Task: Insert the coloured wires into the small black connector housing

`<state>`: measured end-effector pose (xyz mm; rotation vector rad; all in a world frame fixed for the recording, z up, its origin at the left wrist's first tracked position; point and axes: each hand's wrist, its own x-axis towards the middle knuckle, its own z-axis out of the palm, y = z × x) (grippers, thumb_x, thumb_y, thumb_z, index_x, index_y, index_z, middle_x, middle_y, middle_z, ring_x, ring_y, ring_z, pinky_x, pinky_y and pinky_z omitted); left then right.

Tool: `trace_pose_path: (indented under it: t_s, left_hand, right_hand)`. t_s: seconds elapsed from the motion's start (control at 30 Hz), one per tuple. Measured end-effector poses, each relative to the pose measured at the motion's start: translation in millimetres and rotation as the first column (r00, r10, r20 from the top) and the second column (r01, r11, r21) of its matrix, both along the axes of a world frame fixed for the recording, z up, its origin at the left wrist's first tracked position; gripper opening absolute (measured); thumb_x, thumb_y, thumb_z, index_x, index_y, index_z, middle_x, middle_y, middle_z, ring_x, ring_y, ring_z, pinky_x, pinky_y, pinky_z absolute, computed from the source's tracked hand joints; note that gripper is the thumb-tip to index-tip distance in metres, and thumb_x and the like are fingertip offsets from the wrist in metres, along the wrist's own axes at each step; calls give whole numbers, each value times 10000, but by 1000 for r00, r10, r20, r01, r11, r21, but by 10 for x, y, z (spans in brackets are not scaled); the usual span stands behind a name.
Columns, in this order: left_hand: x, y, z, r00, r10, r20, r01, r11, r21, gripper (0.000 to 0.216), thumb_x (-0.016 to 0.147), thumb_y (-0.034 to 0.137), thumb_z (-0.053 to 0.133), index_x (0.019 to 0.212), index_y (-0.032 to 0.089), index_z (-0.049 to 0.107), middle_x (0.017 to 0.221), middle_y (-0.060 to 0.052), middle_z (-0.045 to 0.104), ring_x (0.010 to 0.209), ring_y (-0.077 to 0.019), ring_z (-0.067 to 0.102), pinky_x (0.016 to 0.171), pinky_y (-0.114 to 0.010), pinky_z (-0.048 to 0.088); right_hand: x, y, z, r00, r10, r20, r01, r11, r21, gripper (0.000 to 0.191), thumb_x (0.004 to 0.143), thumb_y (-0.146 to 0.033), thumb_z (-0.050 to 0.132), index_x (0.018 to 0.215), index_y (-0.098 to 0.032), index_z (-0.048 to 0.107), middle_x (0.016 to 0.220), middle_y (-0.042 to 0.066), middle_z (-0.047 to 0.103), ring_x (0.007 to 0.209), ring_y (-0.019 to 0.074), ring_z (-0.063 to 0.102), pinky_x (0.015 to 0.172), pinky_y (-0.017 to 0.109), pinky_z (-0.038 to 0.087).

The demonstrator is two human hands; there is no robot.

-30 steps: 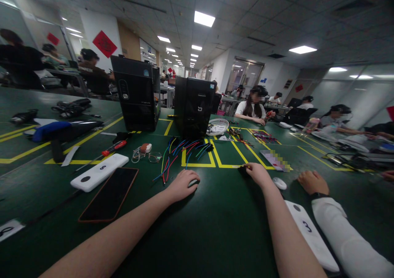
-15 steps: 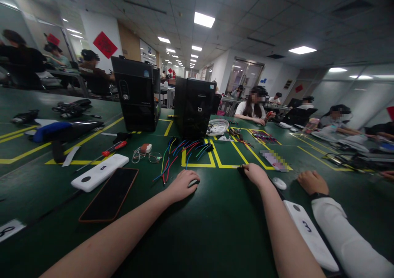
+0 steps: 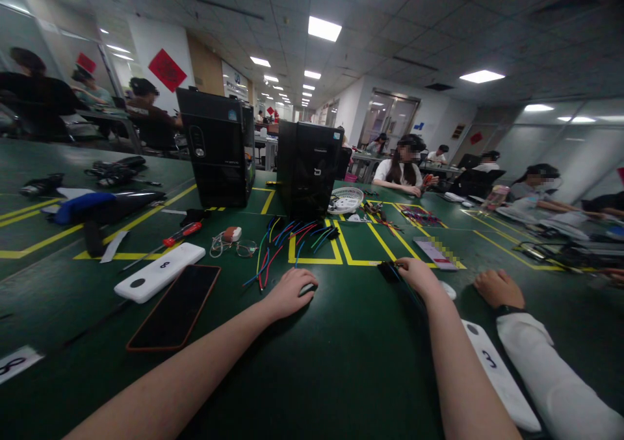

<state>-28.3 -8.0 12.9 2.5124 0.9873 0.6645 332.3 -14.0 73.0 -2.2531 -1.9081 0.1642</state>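
My left hand (image 3: 291, 292) rests on the green table with its fingers curled and the thumb closed toward them. Whatever they may hold is hidden. Beyond it lies a loose bunch of red, blue, green and yellow wires (image 3: 266, 258) with dark ends, fanned out before a black computer tower (image 3: 308, 173). To the right, by a yellow tape line, my right hand (image 3: 416, 276) has its fingers closed at a black connector (image 3: 389, 270). Thin dark wires (image 3: 412, 290) run back from there beneath the hand. The fingertips are partly hidden.
At left lie a phone (image 3: 175, 307), a white power bank (image 3: 160, 272), glasses (image 3: 246, 248) and a red-handled screwdriver (image 3: 182, 234). Another tower (image 3: 214, 154) stands behind. A co-worker's hand (image 3: 500, 290) rests at right, near a second white power bank (image 3: 502, 375). A white basket (image 3: 346, 199) sits farther back.
My right hand has shifted a little to the right, and more of the black connector shows beside its fingertips. My left hand has stayed in place.
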Motion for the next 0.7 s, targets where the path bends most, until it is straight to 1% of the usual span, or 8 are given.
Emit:
trace_pose_path:
  t_s: [0.07, 0.23, 0.37, 0.47, 0.53, 0.63, 0.7]
  left_hand:
    - [1, -2, 5, 1000, -3, -3, 3, 1000, 0, 240, 832, 269, 527, 1055, 233, 605, 1100, -45, 579, 1044, -215, 496, 976, -368, 349]
    - [-5, -10, 18, 1000, -4, -8, 4, 1000, -1, 241, 836, 275, 523, 1063, 238, 597, 1104, -39, 572, 1053, -210, 489, 983, -371, 343]
    - [-7, -10, 20, 1000, -6, -9, 5, 1000, -3, 239, 838, 276, 521, 1063, 234, 592, 1116, -39, 565, 1066, -208, 478, 988, -366, 338]
    - [-4, -9, 18, 1000, -5, -10, 5, 1000, 1, 244, 835, 273, 524, 1066, 231, 590, 1119, -41, 563, 1066, -209, 477, 988, -364, 338]
    - [-3, -10, 16, 1000, -4, -8, 4, 1000, 1, 242, 834, 270, 524, 1063, 230, 591, 1118, -42, 564, 1063, -210, 480, 985, -366, 340]
    - [-2, -14, 15, 1000, 0, 0, 0, 1000, 4, 234, 831, 262, 526, 1051, 228, 597, 1112, -43, 568, 1057, -212, 487, 981, -374, 345]
    - [-4, -19, 20, 1000, -1, 3, 1, 1000, 7, 231, 832, 262, 526, 1049, 229, 598, 1112, -44, 569, 1056, -214, 490, 980, -380, 346]
  right_hand:
    - [-7, 14, -18, 1000, -3, 0, 3, 1000, -28, 379, 747, -146, 464, 1064, -152, 673, 1077, 152, 653, 946, 222, 597, 774, 285, 398]
    - [-4, 24, -47, 1000, -20, 5, 20, 999, -42, 365, 745, -138, 459, 1028, -163, 688, 1078, 146, 655, 965, 226, 599, 797, 288, 408]
    - [-31, 16, -31, 999, -35, 39, 36, 999, -29, 335, 747, -138, 469, 984, -184, 701, 1035, 126, 673, 960, 218, 604, 806, 281, 412]
    - [-65, 10, -8, 998, -19, 61, 21, 999, -30, 319, 750, -141, 479, 965, -195, 708, 1033, 116, 675, 956, 210, 605, 806, 268, 408]
    - [-77, 3, 1, 998, 0, 56, 2, 999, -36, 314, 746, -137, 488, 956, -198, 713, 1030, 112, 678, 938, 200, 610, 792, 255, 406]
    - [-67, -13, -11, 999, 33, 4, -32, 998, -53, 333, 740, -126, 502, 987, -209, 710, 1011, 98, 687, 886, 169, 623, 743, 228, 405]
    - [-46, -21, -35, 999, -34, 43, 34, 999, 10, 322, 728, -127, 531, 975, -221, 716, 950, 90, 702, 811, 152, 632, 703, 220, 404]
